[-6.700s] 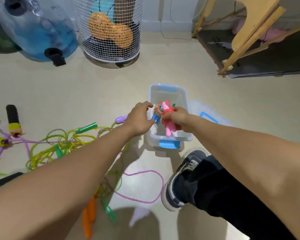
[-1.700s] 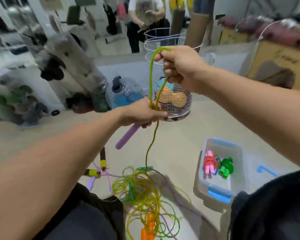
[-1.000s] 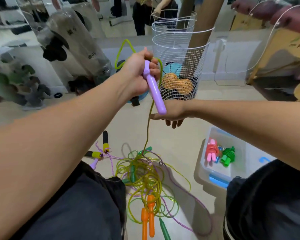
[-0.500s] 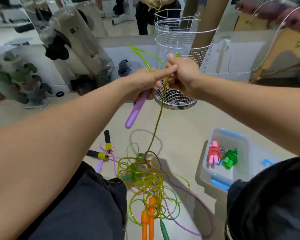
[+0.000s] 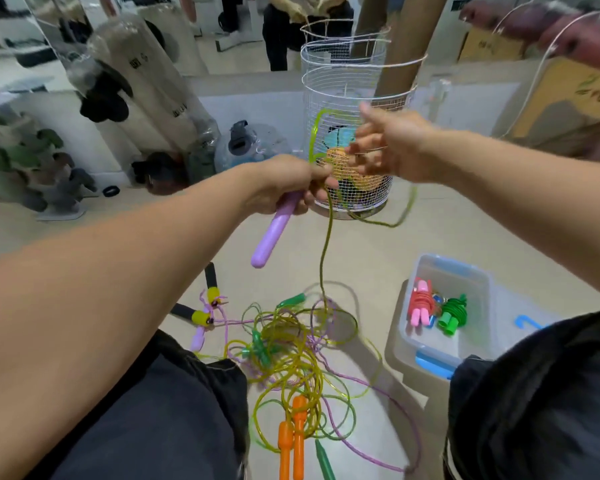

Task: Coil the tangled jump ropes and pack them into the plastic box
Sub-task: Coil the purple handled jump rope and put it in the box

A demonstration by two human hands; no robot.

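Note:
My left hand (image 5: 284, 188) is raised at chest height, shut on a purple jump-rope handle (image 5: 274, 233) and on its yellow-green rope (image 5: 326, 244). The rope loops above the fist and hangs down to a tangle of ropes (image 5: 291, 344) on the floor. My right hand (image 5: 392, 147) is just right of the left, fingers spread, with a blurred strand swinging below it. The clear plastic box (image 5: 406, 344) stands on the floor at right and holds a coiled pink rope (image 5: 420, 306) and a coiled green rope (image 5: 452, 313).
Orange handles (image 5: 291, 434) and black-and-yellow handles (image 5: 201, 315) lie in the tangle. A white wire basket (image 5: 347, 81) stands behind my hands, with water jugs (image 5: 253, 147) to its left. The box lid (image 5: 527, 322) lies at right. My dark-trousered knees frame the floor.
My right hand was pinching the rope beside my left hand; now it has let go and moved right with fingers apart. The left hand has dropped slightly, keeping the handle.

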